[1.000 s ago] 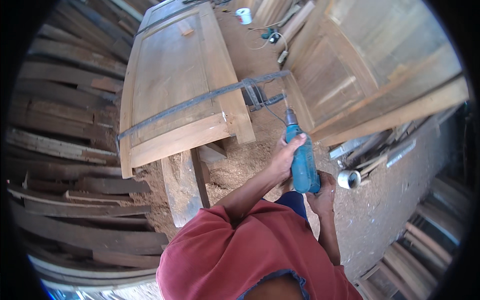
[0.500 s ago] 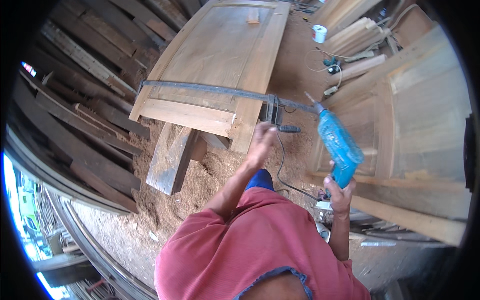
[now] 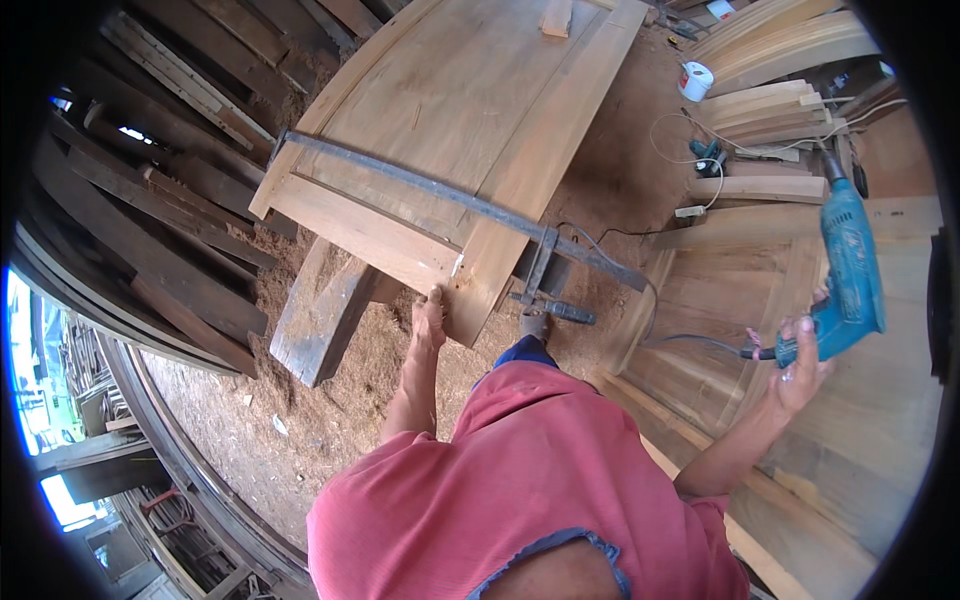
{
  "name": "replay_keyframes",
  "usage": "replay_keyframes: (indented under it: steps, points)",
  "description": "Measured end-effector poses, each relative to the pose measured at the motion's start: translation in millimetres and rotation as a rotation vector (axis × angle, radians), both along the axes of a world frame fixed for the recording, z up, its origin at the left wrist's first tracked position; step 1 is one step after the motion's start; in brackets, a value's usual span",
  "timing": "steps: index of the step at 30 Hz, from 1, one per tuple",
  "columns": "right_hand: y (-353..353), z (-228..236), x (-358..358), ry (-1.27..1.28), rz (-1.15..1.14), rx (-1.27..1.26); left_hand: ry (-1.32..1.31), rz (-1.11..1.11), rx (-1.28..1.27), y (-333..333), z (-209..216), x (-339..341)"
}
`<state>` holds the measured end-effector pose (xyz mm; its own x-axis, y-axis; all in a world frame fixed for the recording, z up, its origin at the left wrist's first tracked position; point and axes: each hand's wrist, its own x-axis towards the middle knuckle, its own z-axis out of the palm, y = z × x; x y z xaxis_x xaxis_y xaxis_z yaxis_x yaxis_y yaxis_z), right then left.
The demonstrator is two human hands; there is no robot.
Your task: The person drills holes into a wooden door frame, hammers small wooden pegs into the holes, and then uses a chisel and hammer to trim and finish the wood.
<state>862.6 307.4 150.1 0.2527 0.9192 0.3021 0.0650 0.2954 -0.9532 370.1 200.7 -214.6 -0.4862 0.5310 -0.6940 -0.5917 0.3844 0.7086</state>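
Note:
My right hand (image 3: pixel 800 368) is wrapped around the handle of a blue power drill (image 3: pixel 850 265), raised at the right with its bit pointing up and away. The drill's dark cord runs left from its handle. At the near edge of a panelled wooden door (image 3: pixel 400 95), my left hand (image 3: pixel 430 318) is closed on the rail, beside the corner joint; some of its fingers are hidden. A long metal bar clamp (image 3: pixel 400 176) lies across the door, its dark handle (image 3: pixel 567 312) sticking out past the right side near my foot.
A thick timber beam (image 3: pixel 325 315) supports the door above sawdust-covered floor. Planks (image 3: pixel 190 180) are stacked at the left. A second panelled door (image 3: pixel 700 330) lies at the right. Beyond it are a white bucket (image 3: pixel 695 82), another power tool (image 3: pixel 707 155) and cut wood strips (image 3: pixel 755 120).
My left hand has moved from beside the clamp down to the door's near edge and taken hold there. My right hand has swung the drill to the right and farther from the door.

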Motion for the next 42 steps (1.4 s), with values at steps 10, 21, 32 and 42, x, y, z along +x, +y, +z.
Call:
replay_keyframes:
  steps: [10, 21, 32, 42]
  points:
    - [108.7, -23.8, 18.2, 0.044, 0.005, -0.054, 0.119, 0.023, -0.002, 1.0, 6.8, 11.9]
    - [273.4, -85.7, -20.9, 0.127, 0.339, -0.324, 0.319, -0.054, -0.258, 5.1, 18.0, 25.8]
    - [374.0, -91.8, -74.5, 0.075, 0.636, -0.421, 0.613, -0.223, -0.725, 20.1, 42.8, 40.6]
    - [426.8, -81.8, -67.7, -0.037, 0.838, -0.462, 0.666, 0.091, -0.927, 21.0, 51.3, 81.1]
